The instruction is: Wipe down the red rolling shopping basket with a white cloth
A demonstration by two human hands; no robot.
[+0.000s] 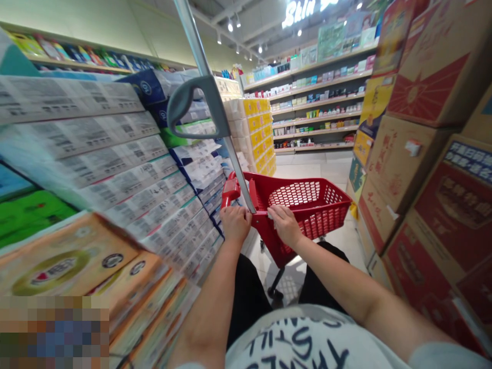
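A red plastic shopping cart (pixel 307 202) stands in front of me in a shop aisle; its mesh basket looks empty. Both my hands are closed on its near rim. My left hand (pixel 235 223) grips the rim by the red handle base at the left. My right hand (pixel 283 224) grips the rim a little to the right. A long grey pull handle (pixel 200 97) rises from between my hands toward the camera, slanting up and left.
Stacked packs of tissue paper (pixel 126 174) crowd the left side, close to my left arm. Tall piles of cardboard boxes (pixel 430 154) line the right. The tiled aisle floor (pixel 315 166) runs ahead to shelves of bottles (pixel 319 113) at the back.
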